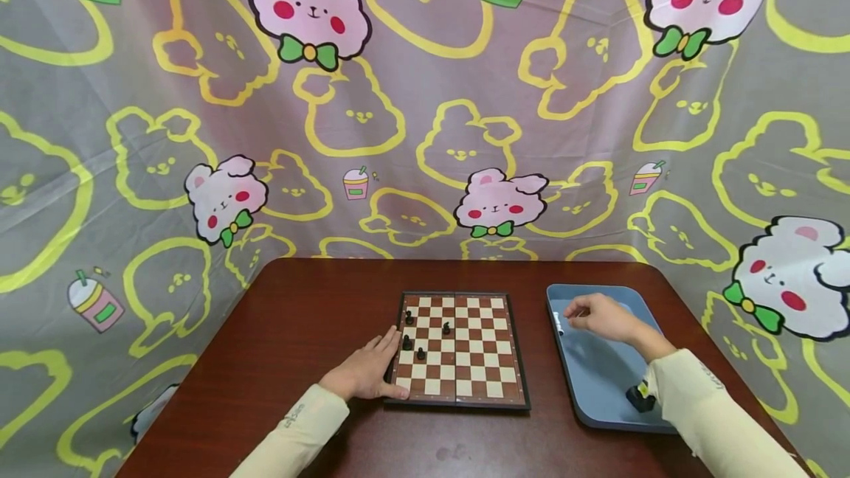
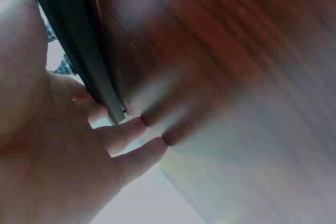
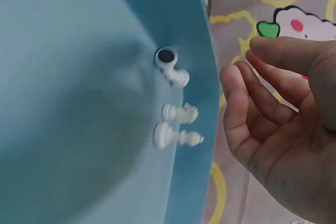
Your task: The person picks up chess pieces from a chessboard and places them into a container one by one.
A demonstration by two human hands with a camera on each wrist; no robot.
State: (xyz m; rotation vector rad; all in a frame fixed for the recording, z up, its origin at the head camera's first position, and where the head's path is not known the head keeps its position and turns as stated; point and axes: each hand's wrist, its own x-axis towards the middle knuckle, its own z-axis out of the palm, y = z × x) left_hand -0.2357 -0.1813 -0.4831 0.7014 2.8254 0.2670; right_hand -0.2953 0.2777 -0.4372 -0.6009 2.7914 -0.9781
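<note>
Curtained-off nook, room type unclear: cartoon-print cloth (image 1: 412, 76) behind and beside table (image 1: 305, 323).

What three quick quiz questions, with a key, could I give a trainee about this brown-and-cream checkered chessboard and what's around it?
1. How many black chess pieces show on the brown-and-cream checkered chessboard?
2. Which of the person's bare hands touches the chessboard's black edge?
3. Where are the white chess pieces? A: on the chessboard; B: in the round-cornered blue tray; C: on the dark reddish-brown table.

Key:
1. Four.
2. The left hand.
3. B.
</note>
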